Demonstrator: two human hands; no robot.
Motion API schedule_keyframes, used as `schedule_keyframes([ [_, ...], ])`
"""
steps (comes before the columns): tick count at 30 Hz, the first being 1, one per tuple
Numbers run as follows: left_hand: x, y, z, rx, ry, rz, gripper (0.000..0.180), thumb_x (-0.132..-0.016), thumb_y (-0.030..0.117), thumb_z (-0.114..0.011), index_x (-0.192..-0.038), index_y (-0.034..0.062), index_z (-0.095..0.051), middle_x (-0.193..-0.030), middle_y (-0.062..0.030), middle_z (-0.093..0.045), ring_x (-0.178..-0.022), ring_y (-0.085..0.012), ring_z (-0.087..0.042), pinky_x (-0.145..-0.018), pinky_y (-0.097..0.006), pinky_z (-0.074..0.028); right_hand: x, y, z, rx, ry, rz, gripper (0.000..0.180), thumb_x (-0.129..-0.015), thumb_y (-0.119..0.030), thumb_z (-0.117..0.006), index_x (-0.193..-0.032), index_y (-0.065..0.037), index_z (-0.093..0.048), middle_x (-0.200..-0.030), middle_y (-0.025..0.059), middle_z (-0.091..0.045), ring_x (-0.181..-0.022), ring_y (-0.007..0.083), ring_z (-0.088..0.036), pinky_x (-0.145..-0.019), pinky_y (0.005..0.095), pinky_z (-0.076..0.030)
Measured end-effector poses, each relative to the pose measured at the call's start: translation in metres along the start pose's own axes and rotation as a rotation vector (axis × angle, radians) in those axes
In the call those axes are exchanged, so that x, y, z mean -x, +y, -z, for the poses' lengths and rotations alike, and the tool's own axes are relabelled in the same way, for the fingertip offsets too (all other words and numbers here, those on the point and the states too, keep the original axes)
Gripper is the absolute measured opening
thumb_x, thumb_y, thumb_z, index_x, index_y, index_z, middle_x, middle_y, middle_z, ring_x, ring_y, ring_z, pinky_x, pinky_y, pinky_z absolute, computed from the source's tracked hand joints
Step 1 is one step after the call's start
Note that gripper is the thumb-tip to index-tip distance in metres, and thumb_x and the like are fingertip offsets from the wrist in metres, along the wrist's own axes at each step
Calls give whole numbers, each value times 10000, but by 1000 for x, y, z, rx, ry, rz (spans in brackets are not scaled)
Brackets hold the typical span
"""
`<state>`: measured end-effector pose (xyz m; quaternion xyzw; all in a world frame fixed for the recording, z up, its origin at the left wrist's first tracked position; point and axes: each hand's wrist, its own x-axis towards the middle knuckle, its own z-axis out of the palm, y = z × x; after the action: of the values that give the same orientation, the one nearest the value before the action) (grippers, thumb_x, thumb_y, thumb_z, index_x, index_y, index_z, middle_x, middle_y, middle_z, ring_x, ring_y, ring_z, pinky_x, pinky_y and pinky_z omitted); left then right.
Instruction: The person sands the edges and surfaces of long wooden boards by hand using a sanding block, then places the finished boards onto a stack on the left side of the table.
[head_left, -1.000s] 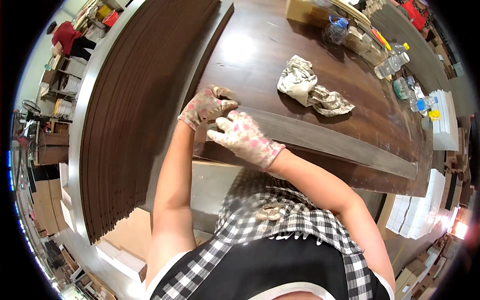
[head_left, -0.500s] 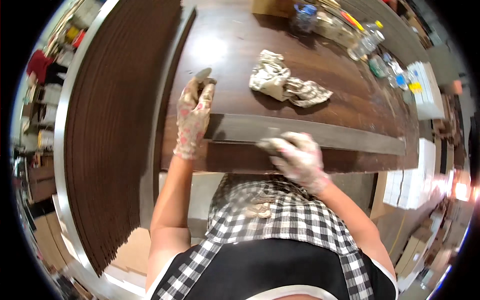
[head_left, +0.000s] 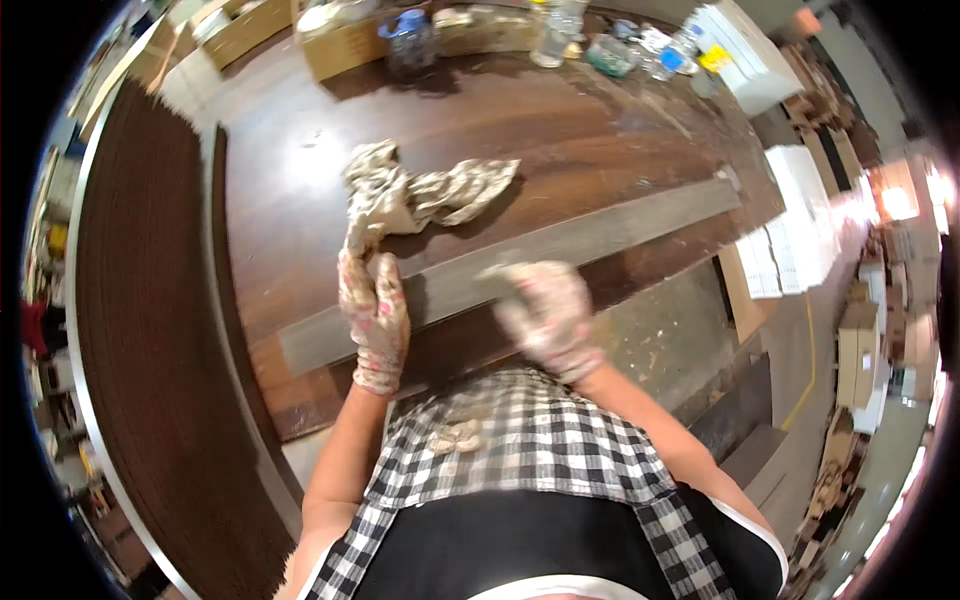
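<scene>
A long grey-brown strip (head_left: 620, 230) lies slantwise across the dark brown tabletop. My left hand (head_left: 375, 315), in a pale glove with a pink flower pattern, is over the strip's left part. Its fingers stretch away from me, the thumb apart, and the fingertips overlap the lower end of a crumpled beige rag (head_left: 400, 195); whether they touch it I cannot tell. My right hand (head_left: 548, 315), gloved alike, is over the strip's near edge, fingers bent leftward. Motion smears those fingers, so whether they hold anything is unclear.
Left stands a tall stack of dark brown ribbed strips (head_left: 150, 320) beside a pale metal edge. Along the table's far side are a cardboard box (head_left: 345, 55), a blue-capped container (head_left: 410, 50) and several plastic bottles (head_left: 560, 35). White stacked panels (head_left: 790, 220) stand at right.
The whole view has turned, so the strip now slants up to the right. My left hand has come from the strip's left end to over it, beside the rag. My right hand stays near the strip.
</scene>
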<state>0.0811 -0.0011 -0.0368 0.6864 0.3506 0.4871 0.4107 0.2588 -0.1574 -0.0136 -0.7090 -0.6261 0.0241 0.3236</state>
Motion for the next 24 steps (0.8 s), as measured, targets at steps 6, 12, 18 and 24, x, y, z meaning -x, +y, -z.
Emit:
schedule_keyframes([
  [6, 2, 18, -46, -212, -263, -131, 527, -962, 39, -595, -1476, 41, -475, -1125, -165, -677, -1064, -351, -615, -959, -458, -476, 13, 62, 34, 179, 193, -38, 448, -842, -251, -771, -1255, -124, -654, -1083, 120, -630, -1015, 301, -591, -915, 456, -487],
  [12, -2, 27, -45, -406, -437, -179, 392, -921, 9, -602, -1308, 67, -622, -1032, -134, -685, -962, -322, -634, -892, -430, -496, 45, 259, 140, 234, 477, -497, 403, -886, -224, -762, -1240, -62, -660, -1102, 151, -631, -1053, 325, -611, -961, 426, -488],
  [18, 1, 38, -57, -487, -456, -23, 398, -903, 146, -682, -1287, 45, -640, -1128, -155, -678, -1067, -350, -613, -955, -461, -477, 56, 430, 245, 296, 502, -758, 404, -930, -277, -730, -1263, -60, -652, -1192, 157, -639, -1133, 323, -627, -997, 412, -497],
  [24, 2, 75, -142, -888, -765, -132, 999, -552, 339, -945, -1399, 24, -520, -1285, -165, -577, -1222, -386, -522, -1049, -507, -409, 7, 415, 216, -272, 726, -620, 398, -928, -49, -705, -1316, -32, -619, -1277, 92, -622, -1183, 215, -606, -1059, 355, -473],
])
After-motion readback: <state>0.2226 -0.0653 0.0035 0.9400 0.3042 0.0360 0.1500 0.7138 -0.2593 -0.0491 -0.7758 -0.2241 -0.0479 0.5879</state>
